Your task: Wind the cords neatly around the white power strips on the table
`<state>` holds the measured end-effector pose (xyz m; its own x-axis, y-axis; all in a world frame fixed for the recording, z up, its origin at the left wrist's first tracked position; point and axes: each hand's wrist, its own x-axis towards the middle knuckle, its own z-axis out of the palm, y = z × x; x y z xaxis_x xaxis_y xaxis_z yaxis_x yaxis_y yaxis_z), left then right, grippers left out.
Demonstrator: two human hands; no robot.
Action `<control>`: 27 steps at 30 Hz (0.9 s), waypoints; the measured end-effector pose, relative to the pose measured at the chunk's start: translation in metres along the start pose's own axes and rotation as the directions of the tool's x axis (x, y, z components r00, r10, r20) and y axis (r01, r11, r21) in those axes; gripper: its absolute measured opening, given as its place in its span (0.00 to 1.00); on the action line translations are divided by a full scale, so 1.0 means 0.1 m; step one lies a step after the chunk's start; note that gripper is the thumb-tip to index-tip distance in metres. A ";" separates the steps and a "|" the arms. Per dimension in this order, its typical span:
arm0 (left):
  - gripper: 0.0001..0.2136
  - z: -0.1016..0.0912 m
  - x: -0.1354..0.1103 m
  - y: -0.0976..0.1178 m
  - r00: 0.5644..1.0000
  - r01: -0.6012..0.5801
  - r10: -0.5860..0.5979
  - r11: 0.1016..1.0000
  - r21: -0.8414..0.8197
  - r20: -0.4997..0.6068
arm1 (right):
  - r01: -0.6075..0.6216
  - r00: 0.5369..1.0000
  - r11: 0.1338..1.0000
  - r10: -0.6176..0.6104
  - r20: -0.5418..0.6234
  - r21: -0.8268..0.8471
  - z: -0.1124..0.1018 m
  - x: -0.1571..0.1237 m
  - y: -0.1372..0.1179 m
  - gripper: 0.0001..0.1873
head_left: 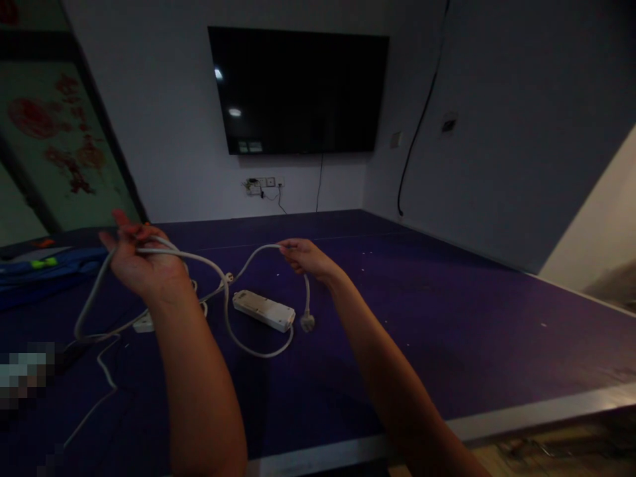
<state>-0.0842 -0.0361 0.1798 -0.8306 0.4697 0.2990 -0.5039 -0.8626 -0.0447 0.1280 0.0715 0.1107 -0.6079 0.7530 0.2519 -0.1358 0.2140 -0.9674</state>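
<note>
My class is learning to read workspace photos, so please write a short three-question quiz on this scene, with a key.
1. What dangles at the end of the white cable held by the right hand?
2. True or false: white cable also touches the left hand.
3. Fill in: the white power strip between the forearms lies on a ___ surface.

Key: 1. A power plug. 2. True. 3. Purple.

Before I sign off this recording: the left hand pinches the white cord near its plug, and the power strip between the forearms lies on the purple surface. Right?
Not quite: the head view shows the right hand pinching the white cord near its plug. The power strip lies on the purple surface.
</note>
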 end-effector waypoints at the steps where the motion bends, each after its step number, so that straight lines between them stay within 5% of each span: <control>1: 0.18 0.01 -0.01 0.00 1.000 0.000 0.000 1.000 -0.004 0.005 | -0.016 1.000 1.000 0.016 0.005 -0.020 0.05 0.02 0.02 0.09; 10: 0.18 0.09 -0.09 0.04 0.999 -0.028 0.028 1.000 -0.001 0.018 | -0.044 0.976 0.996 0.059 0.210 -0.071 0.35 0.14 0.29 0.16; 14: 0.17 0.11 -0.12 0.06 0.999 -0.035 0.034 0.999 0.010 0.030 | 0.066 0.930 0.918 0.085 0.357 -0.391 0.37 0.18 0.46 0.26; 17: 0.16 0.13 -0.15 0.08 0.998 -0.040 0.041 0.999 -0.002 0.039 | 0.143 0.874 0.744 0.214 0.435 -0.653 0.36 0.18 0.61 0.36; 22: 0.15 0.14 -0.18 0.08 0.995 -0.078 0.078 0.997 -0.008 0.063 | 0.159 0.864 0.466 0.360 0.351 -0.870 0.40 0.17 0.83 0.40; 27: 0.12 0.17 -0.19 0.12 0.995 -0.066 0.063 0.997 0.049 0.073 | 0.077 0.947 0.475 0.242 0.214 -0.877 0.36 0.20 0.86 0.31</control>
<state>-0.0703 -0.0581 0.1898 -0.8410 0.3998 0.3645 -0.4357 -0.8999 -0.0181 0.0762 0.0827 0.0320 -0.7754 0.6315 -0.0014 0.5747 0.7047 -0.4160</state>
